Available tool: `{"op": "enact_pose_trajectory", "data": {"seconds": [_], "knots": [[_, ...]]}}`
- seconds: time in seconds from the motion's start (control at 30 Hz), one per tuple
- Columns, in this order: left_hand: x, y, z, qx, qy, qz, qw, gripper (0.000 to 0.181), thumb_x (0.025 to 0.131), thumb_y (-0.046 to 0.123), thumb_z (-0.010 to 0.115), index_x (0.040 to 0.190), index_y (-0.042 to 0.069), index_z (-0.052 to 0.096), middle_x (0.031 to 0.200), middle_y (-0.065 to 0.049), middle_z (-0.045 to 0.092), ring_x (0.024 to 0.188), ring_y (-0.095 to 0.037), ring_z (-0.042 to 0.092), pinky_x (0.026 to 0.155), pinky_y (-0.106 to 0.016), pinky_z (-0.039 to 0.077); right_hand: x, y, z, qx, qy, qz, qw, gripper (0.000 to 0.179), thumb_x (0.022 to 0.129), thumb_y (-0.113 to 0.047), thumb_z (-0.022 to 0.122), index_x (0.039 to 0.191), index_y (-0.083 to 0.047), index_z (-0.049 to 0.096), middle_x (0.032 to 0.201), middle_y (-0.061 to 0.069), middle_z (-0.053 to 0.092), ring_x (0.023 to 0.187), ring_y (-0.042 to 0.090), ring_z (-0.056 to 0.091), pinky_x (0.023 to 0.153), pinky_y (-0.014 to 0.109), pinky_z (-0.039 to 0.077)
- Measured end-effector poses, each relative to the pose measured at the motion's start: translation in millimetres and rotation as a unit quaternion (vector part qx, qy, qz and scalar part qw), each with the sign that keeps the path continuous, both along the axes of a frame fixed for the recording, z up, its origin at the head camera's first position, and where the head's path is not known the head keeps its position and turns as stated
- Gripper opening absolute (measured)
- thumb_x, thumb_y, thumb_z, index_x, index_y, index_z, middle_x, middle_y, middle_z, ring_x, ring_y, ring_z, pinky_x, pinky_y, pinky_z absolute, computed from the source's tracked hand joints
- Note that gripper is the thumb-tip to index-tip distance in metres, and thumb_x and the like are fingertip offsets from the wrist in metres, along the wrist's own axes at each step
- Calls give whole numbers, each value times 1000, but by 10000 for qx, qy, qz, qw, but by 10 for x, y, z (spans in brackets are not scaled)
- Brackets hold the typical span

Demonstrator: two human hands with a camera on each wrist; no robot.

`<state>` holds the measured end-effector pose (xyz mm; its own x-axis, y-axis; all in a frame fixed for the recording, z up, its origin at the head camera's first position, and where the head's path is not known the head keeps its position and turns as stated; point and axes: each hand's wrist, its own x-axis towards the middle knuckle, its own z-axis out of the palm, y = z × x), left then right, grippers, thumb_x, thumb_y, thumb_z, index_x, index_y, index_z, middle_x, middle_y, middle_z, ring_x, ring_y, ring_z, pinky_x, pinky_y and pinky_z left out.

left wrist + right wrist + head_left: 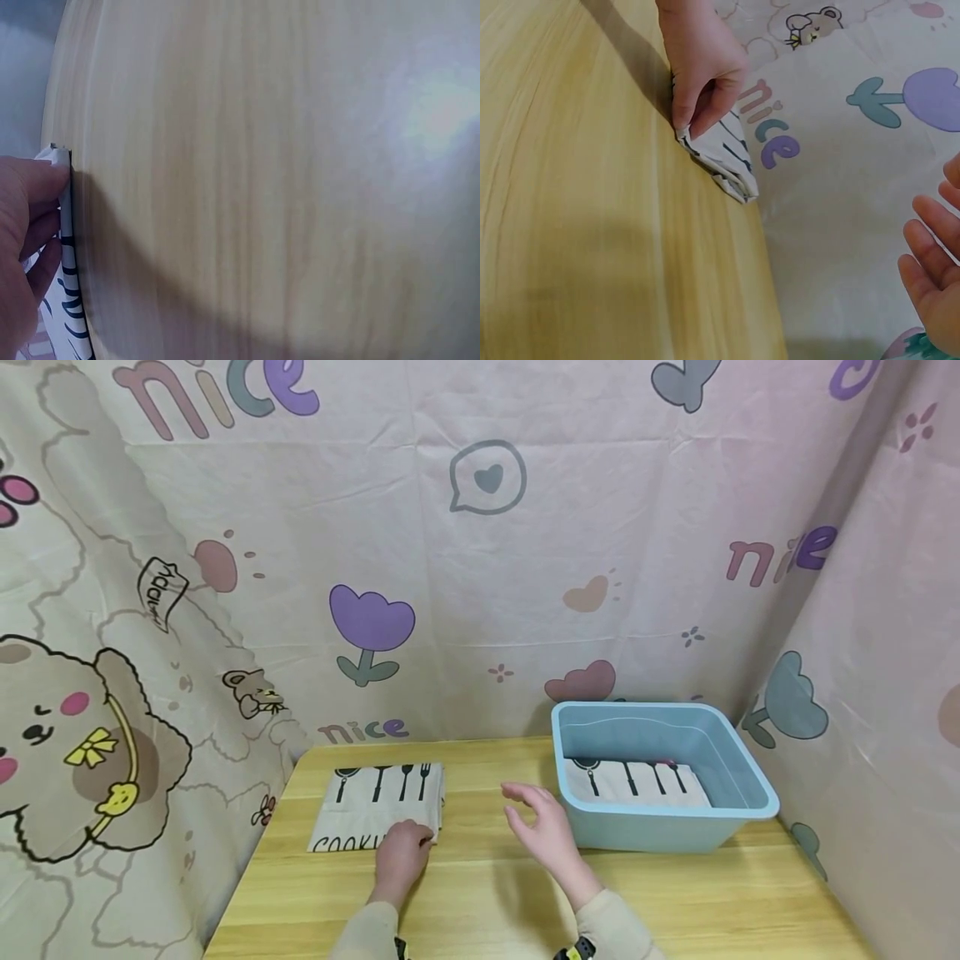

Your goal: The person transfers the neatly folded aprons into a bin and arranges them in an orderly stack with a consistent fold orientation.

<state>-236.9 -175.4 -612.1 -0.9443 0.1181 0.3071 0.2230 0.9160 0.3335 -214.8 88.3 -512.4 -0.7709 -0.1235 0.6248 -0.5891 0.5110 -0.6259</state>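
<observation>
A folded white cloth [375, 810] with black kitchen-utensil prints and lettering lies flat on the left of the table. My left hand [403, 860] pinches its near right corner between thumb and fingers; the right wrist view shows this left hand [705, 71] on the cloth's [724, 154] folded corner. In the left wrist view the fingers [45, 176] hold the cloth's edge. My right hand [551, 835] hovers over the table with fingers spread and slightly bent, holding nothing, just left of a blue plastic bin [645, 831]. Inside the bin lies another folded printed cloth [637, 782].
The wooden table [480, 893] has a light yellow grain. Behind it and along both sides hangs a printed curtain [480, 568] with flowers, hearts and bears, close to the table's back edge. The bin's raised rim stands beside my right hand.
</observation>
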Motion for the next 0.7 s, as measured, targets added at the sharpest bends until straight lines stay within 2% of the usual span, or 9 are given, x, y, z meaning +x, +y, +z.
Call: {"op": "enact_pose_trajectory", "data": {"seconds": [0.2, 0.47, 0.7], "knots": [[65, 98, -2, 40, 41, -43, 10000, 9, 78, 10, 82, 84, 15, 78, 76, 3, 62, 72, -19, 59, 62, -37, 52, -18, 10, -94, -195, 32, -4, 9998, 33, 81, 4, 74, 113, -2, 70, 107, 6, 72, 95, 25, 66, 84, 38, 55], [131, 265, -35, 54, 121, -93, 9999, 8, 78, 11, 82, 82, 16, 77, 74, 5, 60, 71, -18, 57, 61, -35, 50, -55, 33, -206, -386, -218, -16, 9990, 32, 81, 5, 74, 113, -1, 69, 105, 9, 72, 94, 26, 67, 83, 42, 55], [222, 465, -15, 175, 243, -130, 9995, 10, 75, 10, 83, 78, 17, 77, 72, 7, 58, 69, -16, 55, 59, -33, 49, -64, 49, -276, -420, -403, -83, 9983, 29, 82, 4, 72, 111, 1, 69, 104, 11, 72, 93, 28, 68, 82, 43, 55]]}}
